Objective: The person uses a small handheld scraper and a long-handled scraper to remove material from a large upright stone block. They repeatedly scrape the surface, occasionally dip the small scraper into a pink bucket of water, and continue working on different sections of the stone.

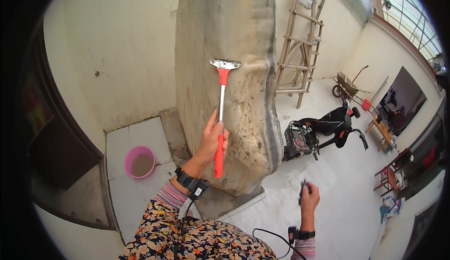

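My left hand (210, 141) grips a long-handled scraper (221, 102) with a red grip, a metal shaft and a wide silvery head. Behind the scraper rises a tall, uneven stone-like slab (242, 119), tan and grey with dark specks on its lower part. The scraper head points up and lies in front of the slab's face; whether it touches cannot be told. Lower right, my right hand (309, 197) is closed around a small dark object (302, 189), too small to identify. Both wrists wear black straps with cables.
A pink basin (127, 162) holding murky liquid stands on the tiled floor to the left. Right of the slab are a wooden stepladder (295, 42) and a parked two-wheeler (334, 123) with a wire basket. Farther off are a wheelbarrow (346, 82) and a wooden chair (388, 179).
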`<state>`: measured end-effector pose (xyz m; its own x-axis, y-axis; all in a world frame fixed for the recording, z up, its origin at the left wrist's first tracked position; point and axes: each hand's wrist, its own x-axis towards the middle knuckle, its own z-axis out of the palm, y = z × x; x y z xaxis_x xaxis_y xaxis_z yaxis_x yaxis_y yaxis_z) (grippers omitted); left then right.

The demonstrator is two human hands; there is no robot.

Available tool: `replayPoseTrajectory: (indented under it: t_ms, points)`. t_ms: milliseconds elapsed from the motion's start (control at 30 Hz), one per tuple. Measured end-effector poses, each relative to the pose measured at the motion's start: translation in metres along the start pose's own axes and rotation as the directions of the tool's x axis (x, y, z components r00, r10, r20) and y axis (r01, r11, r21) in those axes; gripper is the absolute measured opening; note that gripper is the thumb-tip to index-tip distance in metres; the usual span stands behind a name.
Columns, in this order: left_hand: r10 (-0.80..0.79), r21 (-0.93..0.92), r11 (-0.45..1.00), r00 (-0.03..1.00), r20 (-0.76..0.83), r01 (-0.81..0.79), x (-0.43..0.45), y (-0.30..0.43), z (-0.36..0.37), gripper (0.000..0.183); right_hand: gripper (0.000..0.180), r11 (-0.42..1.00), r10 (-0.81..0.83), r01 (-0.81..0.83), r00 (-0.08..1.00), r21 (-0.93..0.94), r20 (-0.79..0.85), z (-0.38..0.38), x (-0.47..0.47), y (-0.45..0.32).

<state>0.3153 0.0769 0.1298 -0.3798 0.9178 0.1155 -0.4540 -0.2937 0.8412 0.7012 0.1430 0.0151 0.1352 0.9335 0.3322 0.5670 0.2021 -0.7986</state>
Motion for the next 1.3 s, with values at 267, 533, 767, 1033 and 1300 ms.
replayPoseTrajectory:
  t_ms: [267, 533, 767, 1033, 1300]
  points:
    - [0.044, -0.066, 0.996, 0.984, -0.17, -0.055, -0.056, 0.02, -0.081, 0.055, 0.02, 0.621, -0.776, 0.781, 0.624, -0.07, 0.087, 0.075, 0.069, -0.233]
    - [0.056, -0.151, 0.981, 0.928, -0.367, -0.119, -0.076, 0.027, -0.15, 0.053, 0.006, 0.009, -0.96, 0.972, 0.074, -0.233, 0.269, 0.216, 0.091, -0.371]
    - [0.048, -0.163, 0.975, 0.856, -0.515, -0.153, -0.075, 0.037, -0.205, 0.053, 0.004, -0.329, -0.924, 0.831, -0.185, -0.448, 0.334, 0.244, 0.158, -0.466]
    - [-0.028, -0.233, 0.967, 0.863, -0.504, -0.105, -0.062, 0.037, -0.231, 0.053, 0.014, -0.28, -0.876, 0.846, -0.032, -0.453, 0.482, 0.244, 0.103, -0.406]
    - [-0.032, -0.243, 0.964, 0.863, -0.504, -0.106, -0.049, 0.046, -0.252, 0.053, 0.013, -0.353, -0.846, 0.792, -0.042, -0.498, 0.532, 0.236, 0.136, -0.455]
